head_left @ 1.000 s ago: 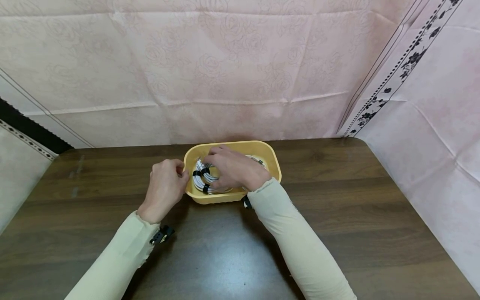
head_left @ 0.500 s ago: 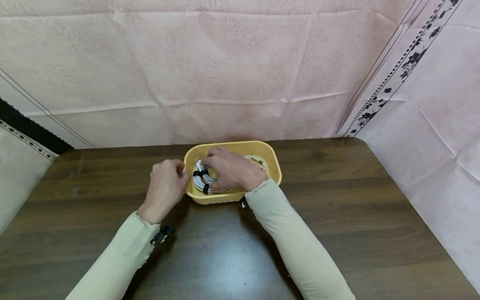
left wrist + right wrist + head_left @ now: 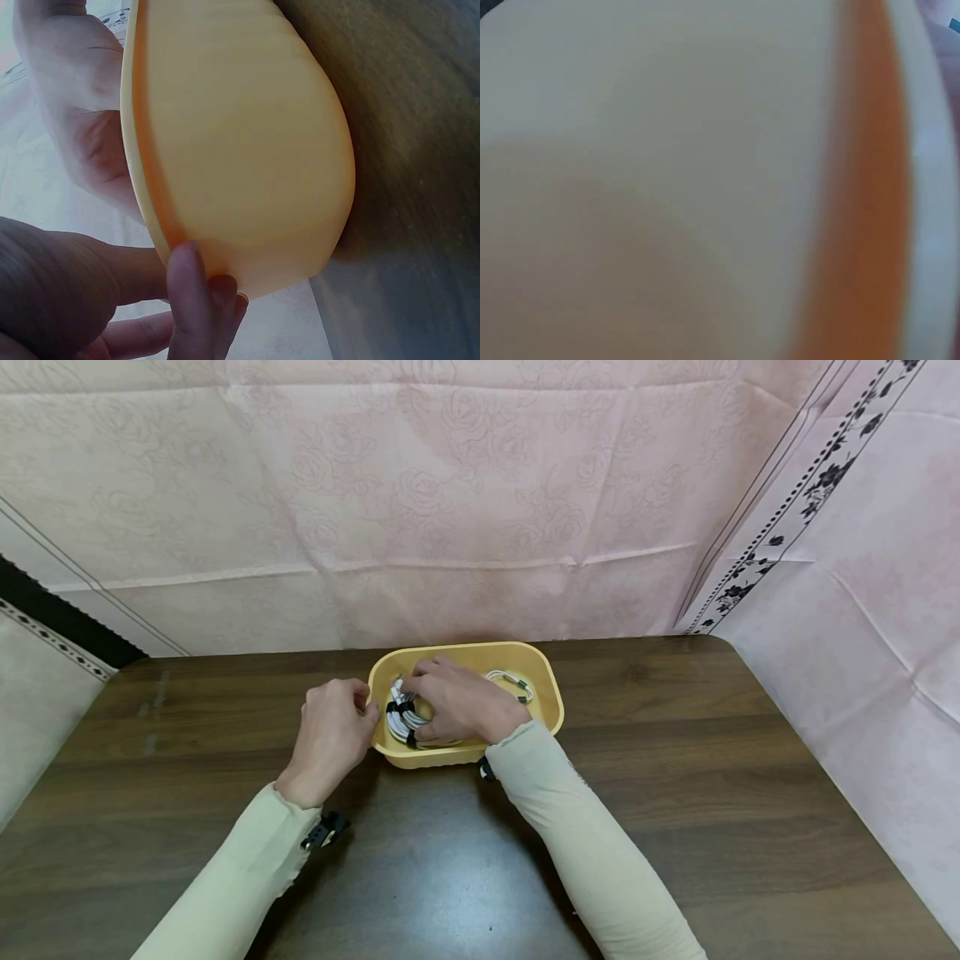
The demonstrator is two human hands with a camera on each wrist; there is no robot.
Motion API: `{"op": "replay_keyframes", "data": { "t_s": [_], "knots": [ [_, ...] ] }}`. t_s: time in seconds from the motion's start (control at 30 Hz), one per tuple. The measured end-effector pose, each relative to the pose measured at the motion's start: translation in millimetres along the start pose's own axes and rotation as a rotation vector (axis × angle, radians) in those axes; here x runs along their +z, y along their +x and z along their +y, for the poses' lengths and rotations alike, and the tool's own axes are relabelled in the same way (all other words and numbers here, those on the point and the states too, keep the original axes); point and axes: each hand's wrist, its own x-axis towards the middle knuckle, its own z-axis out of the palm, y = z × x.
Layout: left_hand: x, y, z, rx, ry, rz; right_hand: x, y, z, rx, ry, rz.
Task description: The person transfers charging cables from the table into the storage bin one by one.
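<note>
1. Left hand (image 3: 330, 727): at the left end of the yellow plastic tub (image 3: 543, 693), fingers curled and pinching its rim; the left wrist view shows the fingertips (image 3: 196, 300) pressed against the tub's outer wall (image 3: 240, 150) just under the lip.
2. Right hand (image 3: 461, 706): reaching down inside the tub, palm down, fingers bent over the coiled white cable (image 3: 401, 718); whether the fingers actually close round the coil cannot be told from the head view, and the right wrist view is a blur of pale and orange surfaces.
3. Coiled white cable: lies in the left half of the tub, bound by black ties (image 3: 410, 739), partly hidden under the right hand.
4. Second white cable (image 3: 513, 681): a loose loop in the far right part of the tub, beside the right hand and apart from the bound coil.
5. Yellow plastic tub: stands upright on the dark wood-grain counter (image 3: 675, 760), near its far edge and roughly centred.
6. Sleeves (image 3: 592, 843): pale cream, covering both forearms to the wrist; a small black clip (image 3: 324, 831) shows at the left cuff.
7. Backdrop: pink rose-patterned cloth (image 3: 450, 502) hangs behind and to the right of the counter.
</note>
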Motion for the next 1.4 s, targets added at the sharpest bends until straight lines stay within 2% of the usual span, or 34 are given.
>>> {"op": "replay_keyframes", "data": {
  "t_s": [0.4,0.77,1.4],
  "knots": [
    [0.4,-0.3,-0.5,0.011,-0.001,0.01,6,3,1,0.005,-0.011,-0.003],
    [1.1,-0.3,-0.2,0.003,-0.012,0.005,8,5,0,0.024,-0.026,-0.044],
    [1.0,-0.6,0.0,0.008,-0.019,0.001,11,6,0,0.04,-0.037,-0.031]
  ]
}}
